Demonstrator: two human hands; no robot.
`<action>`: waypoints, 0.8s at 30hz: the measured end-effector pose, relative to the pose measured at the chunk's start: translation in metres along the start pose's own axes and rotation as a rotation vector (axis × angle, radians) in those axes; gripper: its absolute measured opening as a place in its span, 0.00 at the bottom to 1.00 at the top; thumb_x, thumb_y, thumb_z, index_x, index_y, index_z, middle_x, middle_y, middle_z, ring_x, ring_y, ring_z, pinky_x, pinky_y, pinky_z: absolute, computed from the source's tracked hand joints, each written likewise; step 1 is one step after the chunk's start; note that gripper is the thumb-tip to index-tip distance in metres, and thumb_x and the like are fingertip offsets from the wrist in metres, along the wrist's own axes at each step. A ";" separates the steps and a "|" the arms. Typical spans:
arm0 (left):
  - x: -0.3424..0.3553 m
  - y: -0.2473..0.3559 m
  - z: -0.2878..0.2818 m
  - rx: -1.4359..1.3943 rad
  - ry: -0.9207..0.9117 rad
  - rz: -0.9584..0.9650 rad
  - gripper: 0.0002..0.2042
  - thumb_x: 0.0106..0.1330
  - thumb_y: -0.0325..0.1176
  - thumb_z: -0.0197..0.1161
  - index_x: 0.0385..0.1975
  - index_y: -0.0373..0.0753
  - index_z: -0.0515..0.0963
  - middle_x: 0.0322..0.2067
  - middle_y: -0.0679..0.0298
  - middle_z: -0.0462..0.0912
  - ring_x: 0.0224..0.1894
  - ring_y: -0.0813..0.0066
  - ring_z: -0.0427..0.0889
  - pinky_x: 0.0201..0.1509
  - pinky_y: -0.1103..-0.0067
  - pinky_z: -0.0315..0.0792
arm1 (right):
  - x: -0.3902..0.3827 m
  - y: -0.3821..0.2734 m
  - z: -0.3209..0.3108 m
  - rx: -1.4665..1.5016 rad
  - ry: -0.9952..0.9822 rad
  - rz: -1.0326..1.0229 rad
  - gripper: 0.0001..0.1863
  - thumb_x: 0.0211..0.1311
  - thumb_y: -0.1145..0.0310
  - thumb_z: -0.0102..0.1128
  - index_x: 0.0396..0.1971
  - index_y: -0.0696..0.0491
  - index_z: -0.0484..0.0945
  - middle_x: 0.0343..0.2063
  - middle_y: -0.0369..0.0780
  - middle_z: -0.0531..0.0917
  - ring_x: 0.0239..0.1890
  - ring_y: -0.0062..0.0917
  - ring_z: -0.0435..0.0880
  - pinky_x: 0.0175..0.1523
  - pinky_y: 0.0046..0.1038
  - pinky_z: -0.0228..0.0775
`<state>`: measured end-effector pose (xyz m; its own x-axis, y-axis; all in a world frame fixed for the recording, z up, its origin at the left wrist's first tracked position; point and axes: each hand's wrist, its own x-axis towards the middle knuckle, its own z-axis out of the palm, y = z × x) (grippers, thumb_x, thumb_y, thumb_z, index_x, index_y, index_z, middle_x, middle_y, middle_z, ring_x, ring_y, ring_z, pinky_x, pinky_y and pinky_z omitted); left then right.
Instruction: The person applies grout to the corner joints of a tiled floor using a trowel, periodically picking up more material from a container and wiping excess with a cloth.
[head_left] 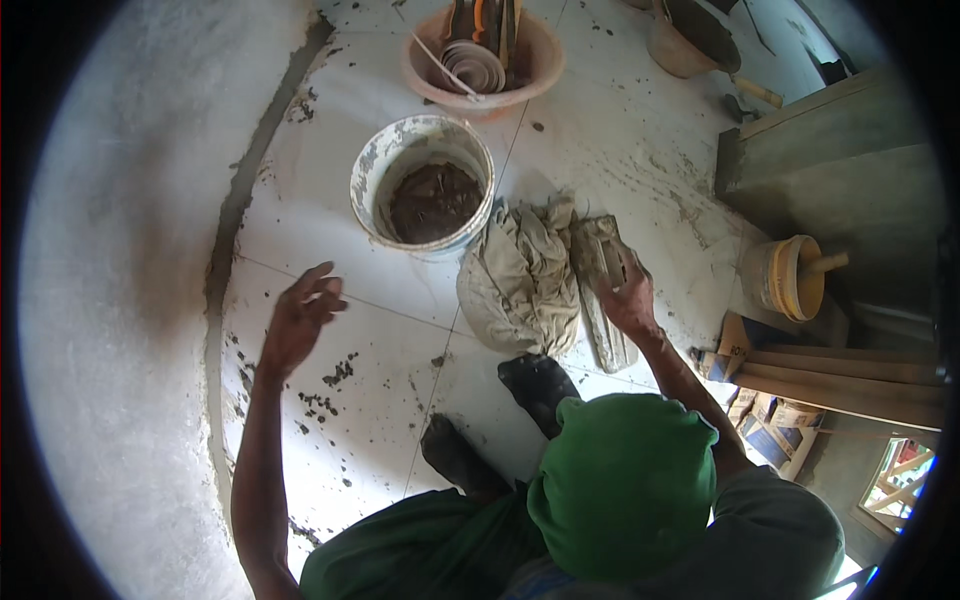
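Note:
My left hand [302,318] hovers above the floor left of a bucket, its fingers loosely bent and apart, with nothing in them. My right hand [632,297] is closed at the handle of a long plastering float [612,335] caked with grey mortar. The float lies against the right side of a crumpled, mortar-stained cloth or sack [525,270]. Beyond the sack stands a white bucket [420,130] with a smeared rim, holding dark brown wet mix [437,203]. The fingers of my right hand partly hide the float's handle.
A pinkish basin [545,75] with tools stands behind the bucket. Another basin [680,50] is farther right. On the right are a yellow bucket [795,270] and cardboard [820,370]. A wall [130,250] bounds the left. Dark splatters dot the tiled floor [390,370] near my feet.

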<state>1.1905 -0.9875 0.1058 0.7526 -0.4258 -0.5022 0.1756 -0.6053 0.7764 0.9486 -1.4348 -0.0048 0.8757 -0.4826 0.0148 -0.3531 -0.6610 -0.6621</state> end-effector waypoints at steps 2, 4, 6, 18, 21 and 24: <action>0.004 0.022 0.022 -0.113 -0.051 -0.049 0.38 0.79 0.57 0.60 0.79 0.36 0.60 0.69 0.47 0.76 0.53 0.58 0.89 0.59 0.69 0.80 | -0.005 0.003 0.001 -0.023 0.013 -0.006 0.34 0.61 0.70 0.66 0.69 0.57 0.72 0.57 0.58 0.83 0.61 0.54 0.83 0.67 0.47 0.75; 0.011 0.049 0.047 -0.411 -0.090 -0.169 0.42 0.79 0.58 0.59 0.81 0.36 0.52 0.75 0.46 0.65 0.57 0.55 0.88 0.63 0.67 0.79 | -0.012 0.008 -0.005 -0.005 0.060 0.068 0.34 0.61 0.68 0.66 0.69 0.57 0.72 0.58 0.58 0.83 0.61 0.53 0.83 0.67 0.47 0.74; 0.018 0.061 0.061 -0.478 -0.118 -0.135 0.41 0.80 0.57 0.58 0.80 0.35 0.52 0.76 0.46 0.63 0.59 0.54 0.87 0.65 0.67 0.78 | -0.020 0.007 -0.010 -0.020 0.073 0.073 0.34 0.61 0.69 0.66 0.68 0.58 0.72 0.59 0.57 0.83 0.60 0.52 0.84 0.66 0.45 0.76; 0.041 0.026 0.065 -0.466 -0.117 -0.061 0.33 0.84 0.52 0.52 0.77 0.35 0.56 0.74 0.53 0.65 0.64 0.54 0.84 0.68 0.64 0.73 | -0.096 -0.010 -0.040 -0.141 -0.122 -0.200 0.31 0.56 0.67 0.71 0.61 0.60 0.78 0.54 0.55 0.81 0.52 0.54 0.82 0.55 0.52 0.79; 0.045 0.023 0.072 -0.449 -0.089 -0.075 0.33 0.84 0.53 0.53 0.77 0.36 0.57 0.74 0.55 0.66 0.63 0.58 0.85 0.68 0.66 0.72 | -0.053 -0.040 -0.006 -0.262 -0.270 -0.230 0.51 0.57 0.44 0.77 0.78 0.44 0.65 0.79 0.57 0.53 0.79 0.61 0.52 0.77 0.67 0.50; 0.050 0.021 0.066 -0.446 -0.144 -0.053 0.38 0.83 0.58 0.50 0.81 0.37 0.52 0.78 0.54 0.62 0.64 0.58 0.84 0.68 0.64 0.71 | -0.003 -0.060 0.063 -0.317 -0.378 -0.240 0.50 0.60 0.29 0.66 0.80 0.29 0.61 0.83 0.52 0.42 0.82 0.69 0.34 0.79 0.77 0.30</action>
<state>1.1897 -1.0663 0.0720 0.6449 -0.5104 -0.5689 0.4907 -0.2943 0.8201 0.9883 -1.3571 -0.0125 0.9805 -0.0959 -0.1712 -0.1600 -0.8959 -0.4145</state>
